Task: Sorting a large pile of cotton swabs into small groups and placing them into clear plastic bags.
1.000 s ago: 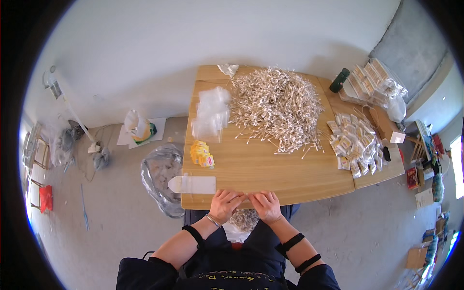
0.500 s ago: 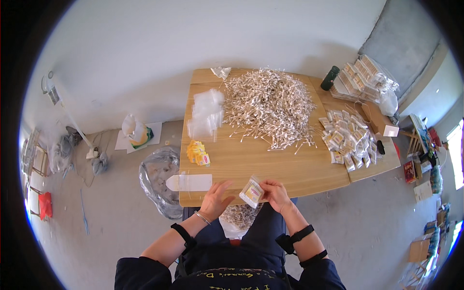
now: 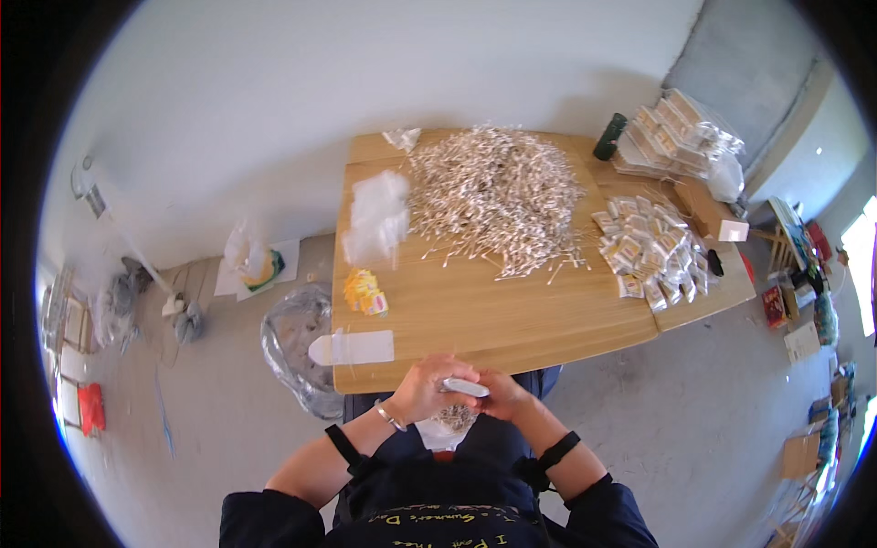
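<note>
In front of the table's near edge, a small clear packet of cotton swabs [image 3: 466, 387] is turned so that its narrow side shows. My left hand [image 3: 427, 387] grips one end with bent fingers, and my right hand [image 3: 504, 396] closes on the other. Most of its printed face is hidden from view. On the tabletop beyond lies a large heap of loose cotton swabs [image 3: 493, 201]. Left of the heap are clear plastic sleeves [image 3: 376, 215], with small yellow cards [image 3: 365, 292] nearer me. A white card piece [image 3: 365, 347] with clear film around it rests at the near left corner.
Filled swab packets [image 3: 650, 251] are piled at the table's right. Behind them stand a dark green bottle [image 3: 609, 137], stacked packs [image 3: 676, 132] and an open cardboard box [image 3: 708, 210]. A plastic bag [image 3: 297, 347] sits on the floor left; more swabs [image 3: 457, 417] lie below my hands.
My left hand has moved right to take hold of the packet too. The packet has tipped from face-up to edge-on, and my right hand has come slightly left and nearer me. The view has shifted a little.
</note>
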Motion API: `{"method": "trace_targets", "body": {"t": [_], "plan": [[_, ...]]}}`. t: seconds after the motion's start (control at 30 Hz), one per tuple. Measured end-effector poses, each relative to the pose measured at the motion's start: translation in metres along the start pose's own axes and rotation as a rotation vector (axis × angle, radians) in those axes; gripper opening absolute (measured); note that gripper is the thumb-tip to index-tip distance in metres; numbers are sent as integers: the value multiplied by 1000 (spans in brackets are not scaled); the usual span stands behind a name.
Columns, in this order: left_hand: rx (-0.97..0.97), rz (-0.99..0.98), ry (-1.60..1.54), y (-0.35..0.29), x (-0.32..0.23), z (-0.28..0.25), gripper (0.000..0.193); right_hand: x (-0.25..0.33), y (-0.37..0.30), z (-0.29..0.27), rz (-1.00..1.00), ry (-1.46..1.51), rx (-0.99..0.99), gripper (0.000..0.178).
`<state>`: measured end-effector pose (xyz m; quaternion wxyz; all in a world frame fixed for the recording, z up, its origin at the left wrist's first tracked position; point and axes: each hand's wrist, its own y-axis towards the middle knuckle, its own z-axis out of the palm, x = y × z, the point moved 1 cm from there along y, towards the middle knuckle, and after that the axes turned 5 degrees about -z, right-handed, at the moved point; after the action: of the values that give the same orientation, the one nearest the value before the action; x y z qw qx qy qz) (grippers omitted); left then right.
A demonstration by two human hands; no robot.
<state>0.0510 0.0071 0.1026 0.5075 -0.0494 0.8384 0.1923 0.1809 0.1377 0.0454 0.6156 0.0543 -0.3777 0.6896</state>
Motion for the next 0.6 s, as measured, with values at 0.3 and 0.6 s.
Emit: {"method": "trace_targets", "body": {"t": [0.3, 0.6], "plan": [[4, -324, 343, -36, 59, -25, 41, 42, -26, -80, -285, -191, -598, 10], [-70, -488, 276, -7, 100, -10, 24, 131, -33, -222, -835, -332, -1366, 9]]}}
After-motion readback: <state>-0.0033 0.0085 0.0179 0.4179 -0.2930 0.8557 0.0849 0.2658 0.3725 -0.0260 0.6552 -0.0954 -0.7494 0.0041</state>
